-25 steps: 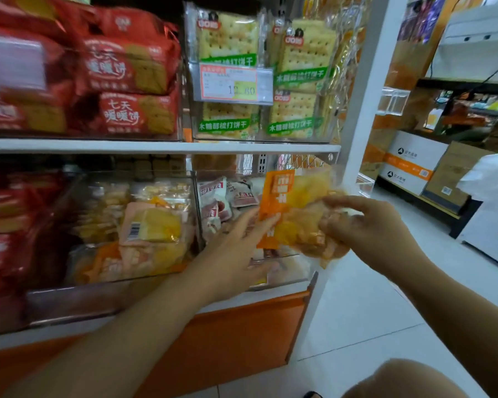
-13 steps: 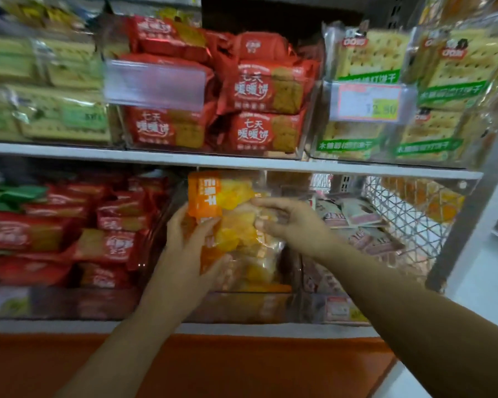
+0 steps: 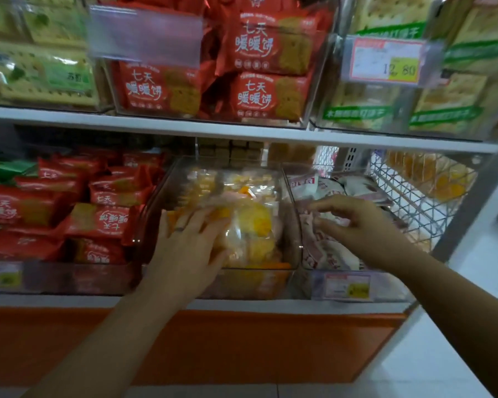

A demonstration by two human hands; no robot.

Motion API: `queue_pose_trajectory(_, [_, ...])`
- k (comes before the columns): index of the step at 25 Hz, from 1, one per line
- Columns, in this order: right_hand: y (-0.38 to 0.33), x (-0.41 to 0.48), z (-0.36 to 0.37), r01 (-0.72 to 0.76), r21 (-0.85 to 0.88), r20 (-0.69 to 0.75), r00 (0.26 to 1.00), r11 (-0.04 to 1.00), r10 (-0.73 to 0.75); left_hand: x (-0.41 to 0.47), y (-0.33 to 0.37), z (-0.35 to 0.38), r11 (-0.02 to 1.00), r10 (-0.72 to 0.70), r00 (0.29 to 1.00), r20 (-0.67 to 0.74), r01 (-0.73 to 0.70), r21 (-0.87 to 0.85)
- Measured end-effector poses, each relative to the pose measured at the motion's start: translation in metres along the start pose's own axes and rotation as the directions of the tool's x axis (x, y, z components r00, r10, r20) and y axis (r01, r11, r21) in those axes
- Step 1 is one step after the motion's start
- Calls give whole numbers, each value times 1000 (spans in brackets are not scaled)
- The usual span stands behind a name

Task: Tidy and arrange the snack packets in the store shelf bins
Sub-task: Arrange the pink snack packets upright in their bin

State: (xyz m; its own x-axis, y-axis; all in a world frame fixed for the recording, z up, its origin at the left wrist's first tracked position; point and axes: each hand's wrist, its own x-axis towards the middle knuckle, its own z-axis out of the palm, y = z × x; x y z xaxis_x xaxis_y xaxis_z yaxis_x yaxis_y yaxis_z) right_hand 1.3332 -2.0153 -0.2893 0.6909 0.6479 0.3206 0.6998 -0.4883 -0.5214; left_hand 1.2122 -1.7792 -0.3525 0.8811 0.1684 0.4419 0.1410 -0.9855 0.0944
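The orange and yellow snack packet lies in the clear middle bin on the lower shelf, on top of similar packets. My left hand rests flat on its left side, fingers straight. My right hand hovers just right of it, over the bin of white and red packets. Its fingers are loosely bent and hold nothing.
Red packets fill the lower left bin. The upper shelf carries bins of red biscuit packs and green-banded cracker packs. A price tag hangs top right. A wire basket stands at the right end.
The orange and yellow packet went down from both hands into the middle bin. My right hand let go and moved right; my left hand now lies flat on the packet.
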Motion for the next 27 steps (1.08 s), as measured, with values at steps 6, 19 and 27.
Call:
queue_pose_trajectory(6, [69,-55,-69,-194,-76,-5,981,978,194,27,79,2,980,192,981,12,-191,-53])
queue_pose_trajectory(19, [115,-6,-54,-187,-398,807,393,898,440,58,119,56,862,502,865,-3,-501,-80])
queue_pose_trajectory(27, [137,3,-30,-495,-117,896,322,861,306,59,118,66,838,519,848,-110,-530,-126])
